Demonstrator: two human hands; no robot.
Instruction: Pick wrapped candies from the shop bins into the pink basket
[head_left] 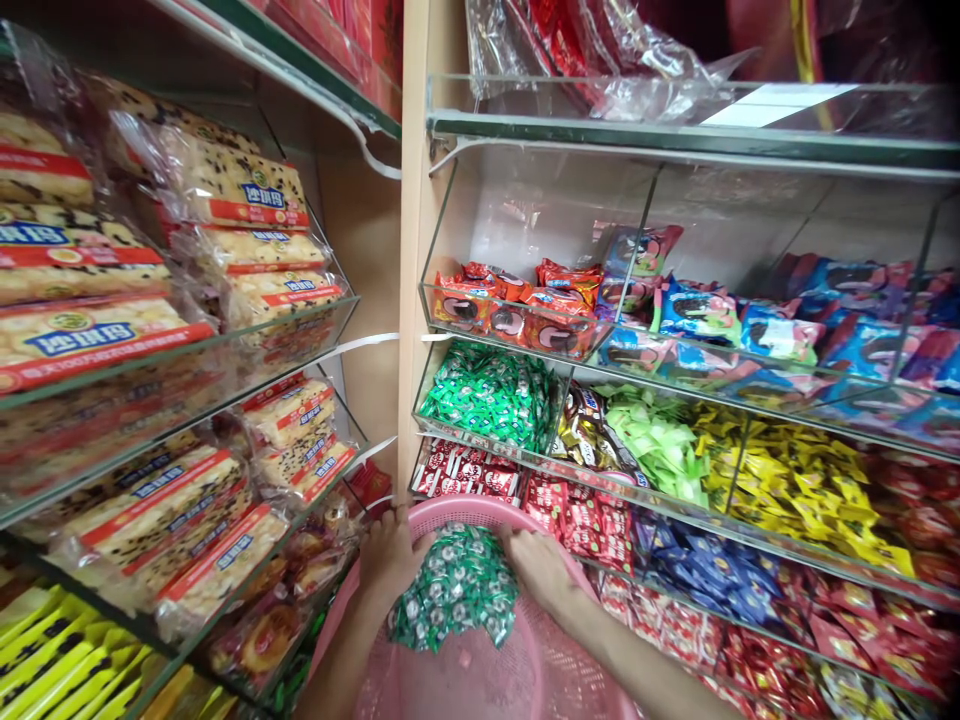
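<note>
A pink plastic basket [465, 512] stands low in the middle, against the shelves. Inside it, toward its far side, lies a heap of green-wrapped candies [457, 585]. My left hand [391, 555] is at the left side of the heap, near the basket's rim, its fingers curled; what they hold, if anything, is hidden. On the right side of the heap, my right hand [536, 565] has its fingers bent against the candies, and its fingertips are partly hidden. Just above the basket, a shelf bin [491, 395] holds more of the same green candies.
Packaged puffed-rice bars [240, 190] fill the left shelves. To the right, glass bins hold yellow candies [810, 480], pale green candies [652, 440], blue candies [705, 560] and red packets [577, 520]. A glass shelf edge [675, 140] crosses above.
</note>
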